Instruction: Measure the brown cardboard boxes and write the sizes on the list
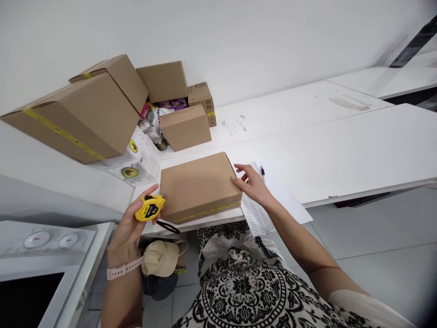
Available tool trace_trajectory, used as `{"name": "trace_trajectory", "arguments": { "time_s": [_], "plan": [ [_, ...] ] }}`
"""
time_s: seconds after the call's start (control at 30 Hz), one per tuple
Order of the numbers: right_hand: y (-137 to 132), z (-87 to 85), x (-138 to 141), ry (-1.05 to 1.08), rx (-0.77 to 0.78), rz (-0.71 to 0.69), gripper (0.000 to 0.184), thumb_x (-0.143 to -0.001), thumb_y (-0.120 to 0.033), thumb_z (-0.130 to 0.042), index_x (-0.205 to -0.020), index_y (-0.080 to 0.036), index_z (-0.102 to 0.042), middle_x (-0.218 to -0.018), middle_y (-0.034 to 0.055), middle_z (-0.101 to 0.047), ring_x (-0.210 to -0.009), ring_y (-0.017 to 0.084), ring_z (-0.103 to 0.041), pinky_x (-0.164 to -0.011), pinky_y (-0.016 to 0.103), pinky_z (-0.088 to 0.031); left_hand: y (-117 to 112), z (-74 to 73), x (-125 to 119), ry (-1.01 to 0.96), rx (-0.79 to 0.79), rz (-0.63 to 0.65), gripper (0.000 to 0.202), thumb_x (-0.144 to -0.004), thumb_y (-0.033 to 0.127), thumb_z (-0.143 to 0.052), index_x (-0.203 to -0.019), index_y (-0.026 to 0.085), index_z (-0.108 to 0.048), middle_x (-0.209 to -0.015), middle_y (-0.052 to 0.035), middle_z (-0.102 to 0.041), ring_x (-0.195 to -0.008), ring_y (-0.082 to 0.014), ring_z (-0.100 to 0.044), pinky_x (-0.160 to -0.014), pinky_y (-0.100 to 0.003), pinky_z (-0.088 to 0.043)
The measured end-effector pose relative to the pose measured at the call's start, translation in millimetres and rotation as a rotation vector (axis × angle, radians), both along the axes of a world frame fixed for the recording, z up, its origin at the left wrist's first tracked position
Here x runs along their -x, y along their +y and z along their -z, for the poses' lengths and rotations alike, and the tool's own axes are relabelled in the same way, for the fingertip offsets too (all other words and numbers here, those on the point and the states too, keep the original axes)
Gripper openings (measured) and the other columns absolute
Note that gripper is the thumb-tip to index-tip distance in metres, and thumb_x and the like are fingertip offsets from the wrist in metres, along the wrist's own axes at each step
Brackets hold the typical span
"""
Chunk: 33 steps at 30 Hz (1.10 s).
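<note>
My left hand (131, 223) is closed around a yellow tape measure (149, 207) at the front left corner of a flat brown cardboard box (196, 184). The yellow tape runs from it along the box's front edge. My right hand (251, 182) rests against the box's right side with fingers partly spread, apparently pinning the tape end there. The box lies on a white table (324, 146) near its front edge. A printed sheet of paper (259, 212) lies under my right wrist, with a black pen (262, 171) beside it.
Several brown cardboard boxes (85, 114) are piled at the back left, with a smaller box (186, 127) behind the flat one and white avocado-print cartons (136, 164). A beige cap (160, 258) lies below the table. A white appliance (41, 255) stands at lower left.
</note>
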State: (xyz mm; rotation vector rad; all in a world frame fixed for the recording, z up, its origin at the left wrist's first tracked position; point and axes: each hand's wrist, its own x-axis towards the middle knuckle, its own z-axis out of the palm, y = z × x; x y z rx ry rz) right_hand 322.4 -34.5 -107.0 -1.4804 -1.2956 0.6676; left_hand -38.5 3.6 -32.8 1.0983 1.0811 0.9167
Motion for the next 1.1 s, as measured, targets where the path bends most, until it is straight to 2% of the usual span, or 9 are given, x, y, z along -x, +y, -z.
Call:
{"name": "trace_trajectory", "arguments": {
  "time_s": [0.1,0.2,0.27,0.4,0.57,0.7,0.83,0.97,1.1],
  "plan": [
    [-11,-25.4,9,-0.072,-0.147,0.012,0.027,-0.091,-0.040,-0.058,-0.113,-0.025,-0.066,-0.111,0.0080,-0.065,-0.080,0.019,-0.059,-0.073,0.037,-0.050,-12,-8.4,-26,-0.055,-0.109,0.100,0.089,-0.070,0.045,-0.074,-0.151,0.018,-0.047,-0.090,-0.0099,-0.072,-0.059,-0.0200,-0.064,-0.041,-0.022,-0.042],
    [-20,-52.8,30,0.038,-0.109,-0.236,0.024,-0.096,-0.042,-0.051,-0.104,-0.026,-0.068,-0.098,0.0055,-0.069,-0.083,0.020,-0.061,-0.072,0.035,-0.048,-19,-16.6,-53,-0.061,-0.126,0.245,0.086,-0.069,0.042,-0.075,-0.148,0.020,-0.050,-0.091,-0.0086,-0.070,-0.060,-0.0190,-0.062,-0.041,-0.022,-0.038],
    [-22,-62.3,45,0.108,-0.041,-0.396,0.030,-0.099,-0.047,-0.048,-0.101,-0.024,-0.067,-0.093,0.0047,-0.070,-0.083,0.019,-0.061,-0.071,0.034,-0.046,-18,-19.7,-68,-0.024,-0.127,0.338,0.084,-0.070,0.041,-0.075,-0.148,0.021,-0.050,-0.090,-0.0076,-0.068,-0.063,-0.0184,-0.061,-0.046,-0.022,-0.040],
    [-22,-55.5,68,0.168,0.019,-0.499,0.043,-0.098,-0.058,-0.046,-0.082,-0.021,-0.059,-0.074,0.0012,-0.059,-0.066,0.014,-0.051,-0.060,0.030,-0.036,-16,-18.3,-81,0.068,-0.149,0.482,0.086,-0.075,0.039,-0.074,-0.152,0.023,-0.041,-0.090,-0.0051,-0.066,-0.070,-0.0180,-0.060,-0.057,-0.024,-0.044],
    [-24,-40.3,73,0.301,0.099,-0.571,0.046,-0.090,-0.064,-0.058,-0.076,-0.022,-0.049,-0.063,-0.0048,-0.042,-0.056,0.010,-0.036,-0.052,0.028,-0.025,-17,-10.9,-75,0.130,-0.157,0.571,0.080,-0.079,0.041,-0.071,-0.151,0.025,-0.042,-0.093,-0.0049,-0.063,-0.067,-0.0150,-0.054,-0.052,-0.021,-0.036],
    [-17,-44.4,45,0.440,0.149,-0.560,0.044,-0.088,-0.063,-0.063,-0.076,-0.023,-0.052,-0.062,-0.0046,-0.045,-0.055,0.011,-0.037,-0.051,0.027,-0.027,-10,-11.8,-53,0.185,-0.202,0.467,0.072,-0.078,0.039,-0.072,-0.145,0.025,-0.049,-0.097,-0.0063,-0.066,-0.065,-0.0142,-0.051,-0.049,-0.020,-0.034],
    [1,-43.4,-1,0.481,0.057,-0.305,0.045,-0.081,-0.062,-0.071,-0.069,-0.022,-0.053,-0.061,-0.0035,-0.047,-0.058,0.011,-0.038,-0.055,0.028,-0.030,14,-15.2,-14,0.239,-0.250,0.246,0.058,-0.078,0.040,-0.073,-0.130,0.019,-0.059,-0.088,-0.0054,-0.069,-0.065,-0.0143,-0.052,-0.050,-0.020,-0.038],
    [25,-20.9,-30,0.444,0.062,-0.209,0.050,-0.076,-0.065,-0.074,-0.064,-0.021,-0.051,-0.064,-0.0019,-0.048,-0.062,0.012,-0.038,-0.060,0.029,-0.032,44,-9.6,21,0.291,-0.192,0.107,0.050,-0.073,0.043,-0.076,-0.114,0.016,-0.066,-0.083,-0.0053,-0.070,-0.065,-0.0146,-0.054,-0.048,-0.020,-0.037],
    [45,7.7,-31,0.434,0.146,-0.226,0.056,-0.070,-0.072,-0.073,-0.063,-0.022,-0.049,-0.063,-0.0024,-0.046,-0.062,0.012,-0.037,-0.061,0.029,-0.031,66,1.8,38,0.350,-0.136,0.098,0.049,-0.070,0.046,-0.076,-0.108,0.015,-0.067,-0.085,-0.0057,-0.068,-0.066,-0.0151,-0.055,-0.046,-0.020,-0.036]
  ]
}}
